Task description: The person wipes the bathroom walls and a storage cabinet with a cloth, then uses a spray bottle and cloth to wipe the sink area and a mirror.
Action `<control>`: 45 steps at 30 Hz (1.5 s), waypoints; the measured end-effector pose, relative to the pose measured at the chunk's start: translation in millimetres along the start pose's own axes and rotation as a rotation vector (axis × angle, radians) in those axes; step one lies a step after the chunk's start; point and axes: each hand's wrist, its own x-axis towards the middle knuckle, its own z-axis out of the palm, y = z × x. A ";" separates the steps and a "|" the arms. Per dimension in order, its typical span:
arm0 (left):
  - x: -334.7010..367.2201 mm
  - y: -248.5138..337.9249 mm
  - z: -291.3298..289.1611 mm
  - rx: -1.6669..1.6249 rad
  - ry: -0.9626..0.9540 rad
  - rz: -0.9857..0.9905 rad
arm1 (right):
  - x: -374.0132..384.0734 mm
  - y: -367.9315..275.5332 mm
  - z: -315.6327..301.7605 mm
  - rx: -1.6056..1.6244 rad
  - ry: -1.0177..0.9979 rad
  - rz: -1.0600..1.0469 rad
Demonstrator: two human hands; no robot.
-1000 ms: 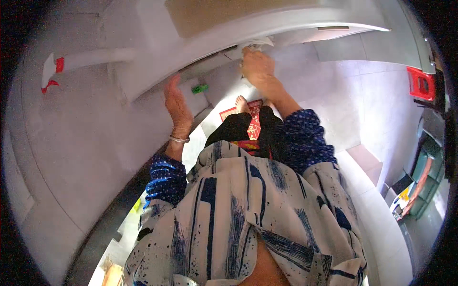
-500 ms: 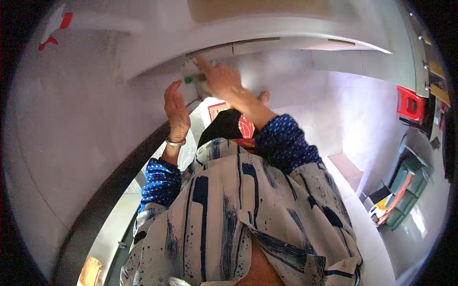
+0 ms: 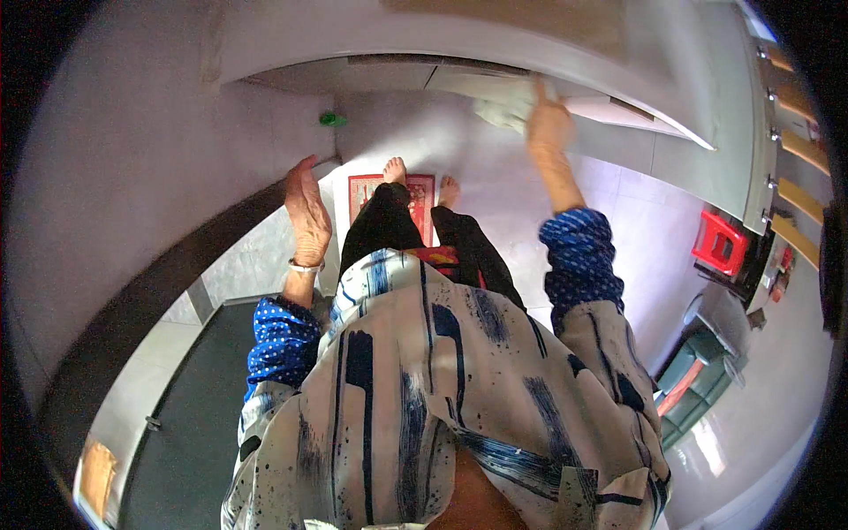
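Observation:
My right hand (image 3: 549, 128) is raised at a long pale cabinet front (image 3: 632, 113), slightly smeared by motion. A limp whitish cloth (image 3: 505, 104) hangs from its fingers and spreads leftward along the cabinet's lower edge. How the fingertips grip it is blurred. On the left, my left hand (image 3: 307, 212) is held up near the dark band along the wall, fingers stretched and close together, holding nothing. A pale bracelet (image 3: 306, 266) circles that wrist.
A red patterned mat (image 3: 424, 190) lies under my feet. A small green object (image 3: 333, 119) is near the wall corner. To the right stand a red plastic stool (image 3: 720, 243) and a dark green seat (image 3: 698, 389). A dark panel (image 3: 203, 415) lies at the lower left.
My right hand has swept from left to right along the cabinet, and the cloth now shows plainly. My left hand stays raised and open. The view has shifted, revealing the mat and both feet.

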 end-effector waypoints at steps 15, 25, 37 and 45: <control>-103.4 33.6 -12.6 -0.123 0.067 -0.582 | -7.5 -115.0 -16.9 0.950 0.387 0.498; -110.8 31.7 8.3 -0.126 0.040 -0.645 | -48.6 -144.4 -87.1 0.833 -0.077 -0.379; -126.4 26.6 -5.5 -0.075 0.163 -0.538 | 3.5 -191.6 -38.9 0.180 -0.050 -0.461; -149.0 12.4 -8.3 -0.107 0.193 -0.609 | -14.5 -20.0 -65.5 0.028 -0.315 -0.016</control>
